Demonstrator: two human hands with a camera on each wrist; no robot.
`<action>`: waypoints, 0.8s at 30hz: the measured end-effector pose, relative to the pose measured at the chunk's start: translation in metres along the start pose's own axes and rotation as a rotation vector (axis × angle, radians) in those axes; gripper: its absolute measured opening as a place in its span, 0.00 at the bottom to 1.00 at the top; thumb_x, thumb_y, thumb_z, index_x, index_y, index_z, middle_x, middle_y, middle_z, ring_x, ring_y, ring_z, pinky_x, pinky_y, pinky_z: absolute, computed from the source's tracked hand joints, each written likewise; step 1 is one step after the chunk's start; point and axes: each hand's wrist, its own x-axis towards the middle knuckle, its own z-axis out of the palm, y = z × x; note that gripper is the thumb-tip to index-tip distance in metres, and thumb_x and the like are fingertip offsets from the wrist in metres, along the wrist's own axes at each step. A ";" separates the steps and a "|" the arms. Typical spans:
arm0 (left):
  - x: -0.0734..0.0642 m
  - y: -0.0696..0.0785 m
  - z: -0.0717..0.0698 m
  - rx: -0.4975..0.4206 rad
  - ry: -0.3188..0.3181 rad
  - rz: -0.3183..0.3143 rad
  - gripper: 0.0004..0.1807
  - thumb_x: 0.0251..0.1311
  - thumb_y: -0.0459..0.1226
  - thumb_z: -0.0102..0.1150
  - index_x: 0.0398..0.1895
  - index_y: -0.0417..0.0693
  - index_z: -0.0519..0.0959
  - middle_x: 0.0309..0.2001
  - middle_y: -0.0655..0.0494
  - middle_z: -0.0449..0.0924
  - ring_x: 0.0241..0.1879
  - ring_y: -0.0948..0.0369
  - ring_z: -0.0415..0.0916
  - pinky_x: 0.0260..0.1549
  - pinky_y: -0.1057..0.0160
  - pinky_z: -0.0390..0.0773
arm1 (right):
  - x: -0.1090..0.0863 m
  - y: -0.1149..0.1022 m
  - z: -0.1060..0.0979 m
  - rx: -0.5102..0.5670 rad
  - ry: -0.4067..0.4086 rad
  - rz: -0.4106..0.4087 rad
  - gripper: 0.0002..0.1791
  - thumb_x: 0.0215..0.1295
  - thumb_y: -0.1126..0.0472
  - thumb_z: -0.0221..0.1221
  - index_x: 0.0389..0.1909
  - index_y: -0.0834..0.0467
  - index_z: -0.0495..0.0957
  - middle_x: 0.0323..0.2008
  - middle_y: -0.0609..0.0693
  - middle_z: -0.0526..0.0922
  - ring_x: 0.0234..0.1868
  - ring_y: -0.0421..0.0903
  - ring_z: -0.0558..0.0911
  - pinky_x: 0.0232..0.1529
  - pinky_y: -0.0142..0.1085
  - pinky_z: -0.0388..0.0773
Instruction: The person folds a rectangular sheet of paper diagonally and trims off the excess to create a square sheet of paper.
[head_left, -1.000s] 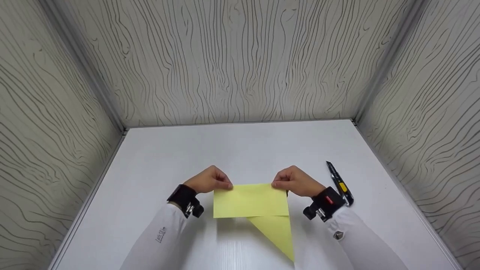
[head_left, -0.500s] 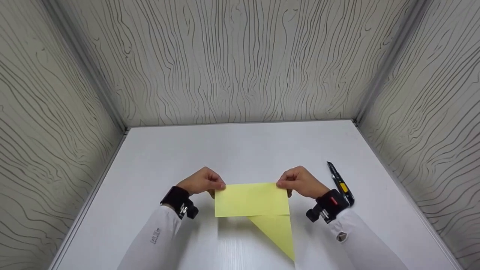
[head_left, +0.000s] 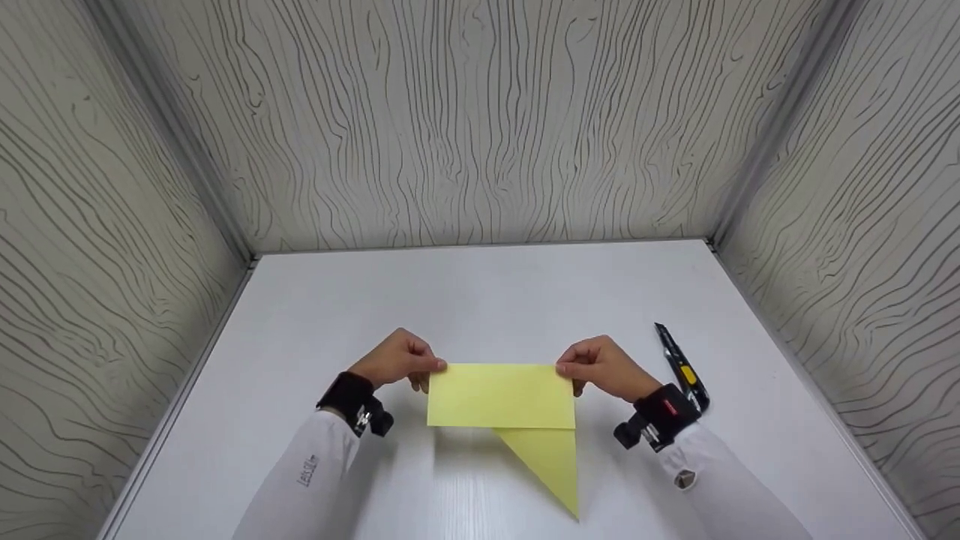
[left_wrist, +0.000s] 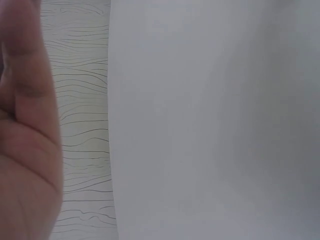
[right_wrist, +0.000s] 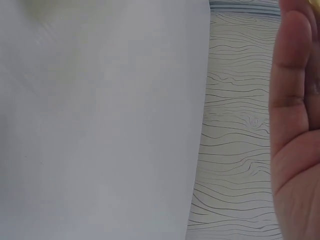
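Note:
A yellow sheet of paper [head_left: 501,396] is folded over, with a horizontal fold along its upper edge and a triangular flap [head_left: 547,463] hanging below on the right side. My left hand [head_left: 397,361] pinches its upper left corner between thumb and fingers. At the upper right corner my right hand [head_left: 604,367] pinches it the same way. The paper is held up, and its shadow falls on the white table beneath. In the left wrist view part of my left hand [left_wrist: 27,135] fills the left side; in the right wrist view my right hand [right_wrist: 295,125] shows at the right.
A black and yellow utility knife [head_left: 681,366] lies on the white table [head_left: 480,300] just beyond my right wrist. Walls with a wood-grain line pattern [head_left: 465,127] enclose the table at the back and both sides.
My left hand has slid left along the upper edge to the corner, and my right hand a little right to its corner. The paper has risen slightly and hangs straighter.

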 end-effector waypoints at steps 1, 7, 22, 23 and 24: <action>0.000 -0.001 0.000 0.000 0.002 0.005 0.13 0.70 0.37 0.71 0.29 0.36 0.89 0.25 0.57 0.90 0.21 0.64 0.84 0.27 0.64 0.84 | 0.000 0.001 0.000 0.018 0.014 0.001 0.11 0.77 0.65 0.64 0.44 0.72 0.87 0.32 0.45 0.91 0.26 0.36 0.85 0.32 0.30 0.86; 0.007 -0.003 0.007 0.013 0.126 0.021 0.12 0.73 0.38 0.69 0.36 0.37 0.91 0.29 0.56 0.90 0.25 0.64 0.85 0.30 0.63 0.87 | -0.002 0.003 0.002 0.092 0.079 -0.006 0.11 0.74 0.68 0.66 0.39 0.77 0.84 0.29 0.48 0.91 0.24 0.37 0.86 0.30 0.30 0.86; 0.023 0.017 0.090 0.475 0.486 0.240 0.12 0.76 0.35 0.63 0.56 0.37 0.83 0.55 0.43 0.82 0.58 0.46 0.81 0.59 0.46 0.83 | 0.004 0.021 -0.003 0.090 0.360 0.223 0.11 0.77 0.65 0.65 0.45 0.73 0.85 0.30 0.50 0.91 0.26 0.41 0.87 0.31 0.31 0.87; 0.022 0.021 0.098 0.516 0.478 0.261 0.11 0.76 0.35 0.64 0.54 0.39 0.84 0.53 0.46 0.82 0.57 0.48 0.81 0.57 0.48 0.84 | 0.005 0.022 -0.002 0.100 0.375 0.242 0.10 0.77 0.66 0.65 0.44 0.72 0.86 0.29 0.50 0.91 0.25 0.41 0.87 0.31 0.31 0.87; 0.022 0.024 0.107 0.554 0.460 0.274 0.10 0.75 0.36 0.64 0.53 0.40 0.85 0.52 0.47 0.82 0.55 0.50 0.81 0.56 0.50 0.85 | 0.006 0.024 -0.001 0.112 0.389 0.258 0.10 0.77 0.66 0.65 0.43 0.72 0.86 0.28 0.49 0.90 0.25 0.41 0.87 0.30 0.31 0.87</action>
